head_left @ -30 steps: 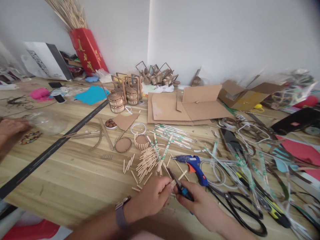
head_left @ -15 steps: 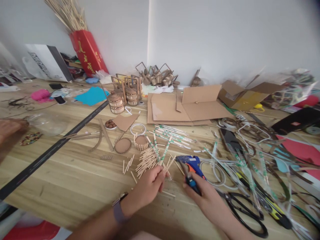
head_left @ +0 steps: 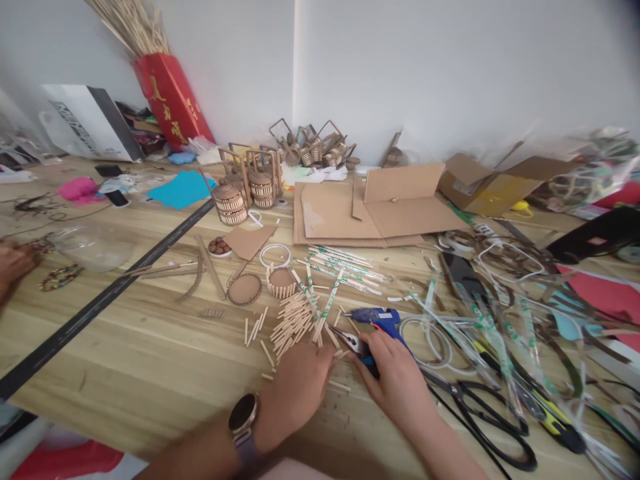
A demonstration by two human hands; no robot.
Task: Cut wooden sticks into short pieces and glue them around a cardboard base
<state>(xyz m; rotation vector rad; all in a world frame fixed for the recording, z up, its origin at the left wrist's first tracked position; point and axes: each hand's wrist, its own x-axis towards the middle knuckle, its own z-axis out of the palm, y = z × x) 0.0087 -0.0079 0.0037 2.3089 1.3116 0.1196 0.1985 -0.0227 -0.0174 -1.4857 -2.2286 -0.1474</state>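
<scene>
My left hand (head_left: 296, 385), a watch on its wrist, rests palm down on the wooden table (head_left: 130, 347) with its fingertips at the near edge of a heap of short wooden sticks (head_left: 293, 323). Whether those fingers hold a stick is hidden. My right hand (head_left: 395, 380) grips blue-handled pliers (head_left: 356, 347), whose jaws point left toward the sticks. Just beyond that hand lies a blue glue gun (head_left: 380, 320).
Black scissors (head_left: 493, 427), white cord and green-printed wrappers clutter the right side. A small stick basket (head_left: 281, 282), cardboard discs, flat cardboard (head_left: 370, 213), finished baskets (head_left: 250, 187) and a red box of reeds (head_left: 167, 100) lie farther back. Another person's hand (head_left: 13, 263) is at the left edge.
Both my hands went forward from the near table edge to the stick heap. The left hand turned palm down onto the table; the right kept hold of the pliers.
</scene>
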